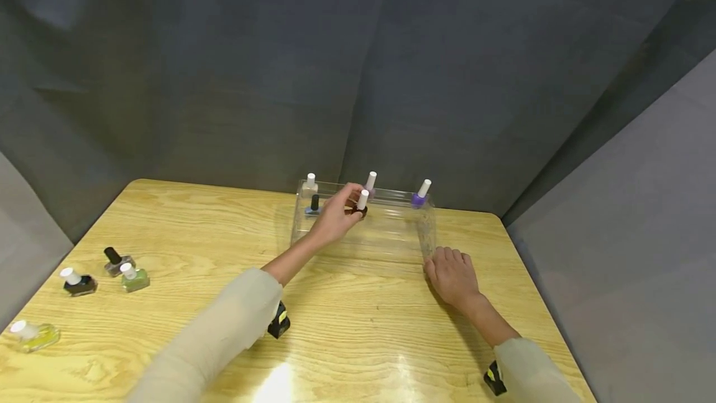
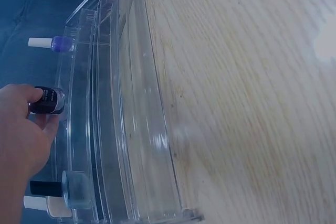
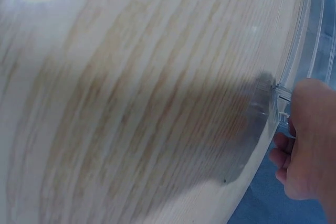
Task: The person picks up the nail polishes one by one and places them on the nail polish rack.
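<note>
My left hand (image 1: 334, 216) pinches a dark nail polish bottle (image 2: 48, 101) with a white cap (image 1: 363, 199), at the upper tiers of a clear stepped display rack (image 1: 386, 229). On the rack's back tier stand a beige bottle (image 1: 309, 188), a pale purple bottle partly behind the held one, and a purple bottle (image 1: 418, 199) at the right end. A blue bottle (image 2: 79, 190) with a black cap sits one tier lower at the left. My right hand (image 1: 454, 275) grips the rack's front right corner, its fingers (image 3: 281, 156) curled there.
Toward the table's left lie a black bottle (image 1: 80, 285), a grey bottle (image 1: 119, 265), a green bottle (image 1: 135, 279) and a yellow bottle (image 1: 40, 337). A dark curtain (image 1: 252, 79) hangs behind the wooden table (image 1: 347, 341). Grey panels stand at both sides.
</note>
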{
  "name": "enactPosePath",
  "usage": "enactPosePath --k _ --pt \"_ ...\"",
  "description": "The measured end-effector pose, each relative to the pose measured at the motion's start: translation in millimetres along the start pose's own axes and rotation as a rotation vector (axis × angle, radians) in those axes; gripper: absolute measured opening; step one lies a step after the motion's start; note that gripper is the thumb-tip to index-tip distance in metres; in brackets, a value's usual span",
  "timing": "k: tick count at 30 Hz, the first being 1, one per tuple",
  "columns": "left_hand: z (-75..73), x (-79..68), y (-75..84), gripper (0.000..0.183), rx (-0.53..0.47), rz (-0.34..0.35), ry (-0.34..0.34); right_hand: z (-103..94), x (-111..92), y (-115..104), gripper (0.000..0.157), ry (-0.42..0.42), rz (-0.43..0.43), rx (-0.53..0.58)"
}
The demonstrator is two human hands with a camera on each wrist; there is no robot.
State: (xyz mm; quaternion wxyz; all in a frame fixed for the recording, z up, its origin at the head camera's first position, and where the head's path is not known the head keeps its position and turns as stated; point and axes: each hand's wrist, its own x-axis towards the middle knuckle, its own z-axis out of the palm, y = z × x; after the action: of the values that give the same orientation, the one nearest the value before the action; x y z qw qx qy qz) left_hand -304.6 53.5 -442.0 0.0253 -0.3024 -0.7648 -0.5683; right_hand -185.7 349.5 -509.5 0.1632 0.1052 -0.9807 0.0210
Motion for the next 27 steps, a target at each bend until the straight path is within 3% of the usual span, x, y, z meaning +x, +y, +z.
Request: enactPosePath --k 9,27 --pt "5.8 6.2 -4.2 0.045 0.018 -0.037 0.025 -2.4 2 -6 0.033 -0.077 0.037 0.013" --pt "13.9 9.7 -10.8 0.046 0.138 -0.076 -0.001 -2.6 2 -10 0.033 -0.060 0.045 0.051"
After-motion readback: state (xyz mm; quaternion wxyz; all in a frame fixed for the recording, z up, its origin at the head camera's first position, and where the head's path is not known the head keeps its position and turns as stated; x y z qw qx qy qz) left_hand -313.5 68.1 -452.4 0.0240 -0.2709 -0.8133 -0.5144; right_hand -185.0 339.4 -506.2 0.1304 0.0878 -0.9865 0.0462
